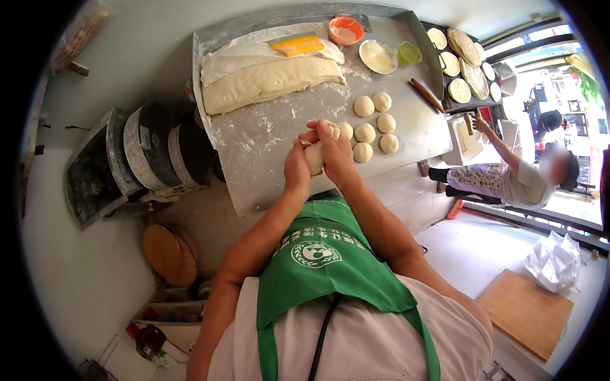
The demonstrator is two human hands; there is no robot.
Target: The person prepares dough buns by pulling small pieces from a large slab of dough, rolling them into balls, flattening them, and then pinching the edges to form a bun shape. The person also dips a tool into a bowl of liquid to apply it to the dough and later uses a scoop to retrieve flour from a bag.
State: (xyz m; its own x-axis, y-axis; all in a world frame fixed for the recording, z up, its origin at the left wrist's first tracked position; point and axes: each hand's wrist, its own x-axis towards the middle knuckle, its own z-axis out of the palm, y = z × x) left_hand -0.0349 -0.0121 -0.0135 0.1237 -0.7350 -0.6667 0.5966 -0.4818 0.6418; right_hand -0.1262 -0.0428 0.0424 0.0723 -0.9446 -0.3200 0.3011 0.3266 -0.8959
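Both my hands are closed around a lump of dough (314, 158) over the near part of the metal work table (257, 166). My left hand (299, 164) cups its left side, and my right hand (333, 150) presses on it from the right. A small bit of dough shows at the right hand's fingertips. Just to the right lie several round dough balls (364, 133) in loose rows. A long thick slab of dough (271, 85) rests at the back left, partly under a white cloth (238, 62). On the cloth lies a yellow scraper (298, 45).
An orange bowl of flour (345, 31), a dish of pale paste (378, 56), a green bowl (409, 53) and a wooden rolling pin (427, 95) are at the back right. Flatbreads (459, 90) lie on a griddle beyond. A person (529, 181) stands right. Large round pans (147, 147) stand left.
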